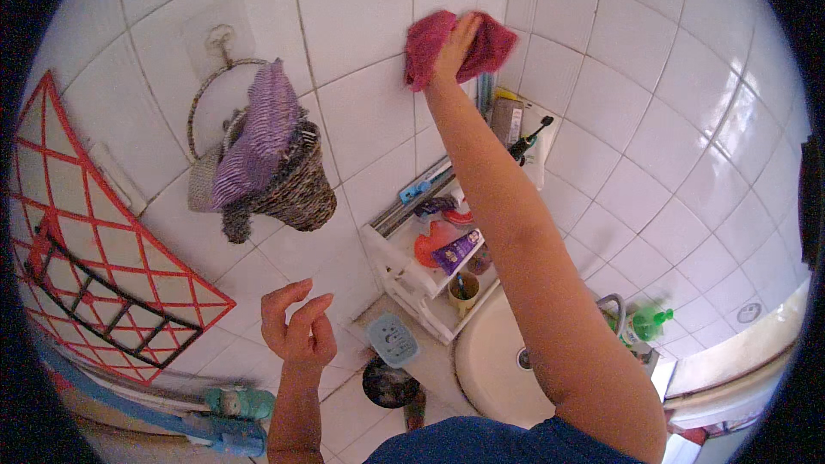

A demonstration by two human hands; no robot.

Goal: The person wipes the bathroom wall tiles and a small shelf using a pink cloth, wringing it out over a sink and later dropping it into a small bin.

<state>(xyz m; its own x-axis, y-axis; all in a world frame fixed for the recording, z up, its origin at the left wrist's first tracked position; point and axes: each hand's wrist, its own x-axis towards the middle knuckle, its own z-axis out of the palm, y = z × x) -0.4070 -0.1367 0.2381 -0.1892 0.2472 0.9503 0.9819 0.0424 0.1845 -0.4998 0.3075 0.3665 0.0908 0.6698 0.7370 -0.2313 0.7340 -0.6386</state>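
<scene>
My right hand (456, 51) presses a dark pink cloth (428, 45) flat against the white wall tiles (354, 19), close to the corner. The arm reaches up over the washbasin and hides part of the shelf behind it. My left hand (300, 328) is raised in the air with loosely curled fingers and holds nothing. To its right, a light blue soap dish (393, 340) sits on the counter. Above it, a striped purple knitted cloth (261, 135) and a dark woven basket (296, 187) hang from a wall hook.
A white shelf (412, 303) bears a purple tube (456, 252), a cup (463, 290) and a black toothbrush (532, 136). Below my right arm is the washbasin (490, 361), with a green bottle (644, 325) beside the faucet (615, 303). A red-edged rack (109, 232) hangs at left.
</scene>
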